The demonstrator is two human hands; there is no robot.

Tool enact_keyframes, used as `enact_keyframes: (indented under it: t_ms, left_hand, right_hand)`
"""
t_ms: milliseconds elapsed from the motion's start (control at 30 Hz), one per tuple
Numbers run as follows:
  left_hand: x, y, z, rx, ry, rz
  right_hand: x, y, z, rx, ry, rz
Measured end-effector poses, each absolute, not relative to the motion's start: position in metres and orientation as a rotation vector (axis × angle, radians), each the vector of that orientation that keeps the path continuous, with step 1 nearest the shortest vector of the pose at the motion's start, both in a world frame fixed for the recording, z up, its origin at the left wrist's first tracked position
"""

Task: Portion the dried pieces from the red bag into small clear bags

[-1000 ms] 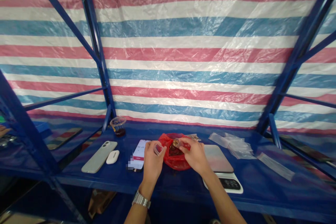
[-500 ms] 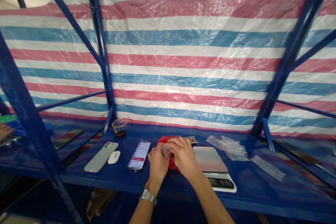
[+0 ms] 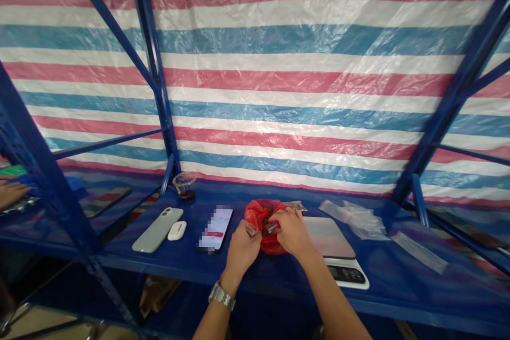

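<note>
My left hand (image 3: 244, 244) is closed on a small clear plastic bag (image 3: 252, 229), at the left side of an opened red plastic bag (image 3: 274, 246). Reaching over the red bag's right rim, my right hand (image 3: 294, 229) has its fingers curled down into the mouth. A small shiny piece shows at those fingertips, too blurred to name. Dark brownish contents lie inside the red bag, partly covered by the fingers. Just right of it is a white kitchen scale (image 3: 329, 238) with a bare metal plate. Behind the right hand lies a small filled clear packet (image 3: 295, 205).
Several flat clear bags (image 3: 358, 220) and one apart (image 3: 420, 252) lie on the right. Leftward are a lit phone (image 3: 217, 229), a white earphone case (image 3: 176, 230), a pale phone (image 3: 158, 229) and a plastic cup (image 3: 185, 187). Blue posts (image 3: 153, 64) flank the shelf. Another person's hand (image 3: 11, 194) shows far left.
My hands have moved apart. The right hand has shifted right and down into the red bag, whose open mouth now shows. The left still holds the clear bag. The view has tilted downward.
</note>
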State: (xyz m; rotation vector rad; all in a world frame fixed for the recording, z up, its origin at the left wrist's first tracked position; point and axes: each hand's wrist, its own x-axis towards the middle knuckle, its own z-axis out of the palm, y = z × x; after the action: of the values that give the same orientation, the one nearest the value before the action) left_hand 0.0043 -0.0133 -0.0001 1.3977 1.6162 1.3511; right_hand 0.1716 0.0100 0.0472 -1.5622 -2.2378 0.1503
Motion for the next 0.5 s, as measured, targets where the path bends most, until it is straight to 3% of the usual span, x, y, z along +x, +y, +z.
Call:
enact_keyframes:
  t_ms: [500]
  left_hand:
    - [0.002, -0.002, 0.004, 1.495, 1.585, 1.497]
  right_hand:
    - [0.174, 0.015, 0.032, -1.591, -1.958, 0.469]
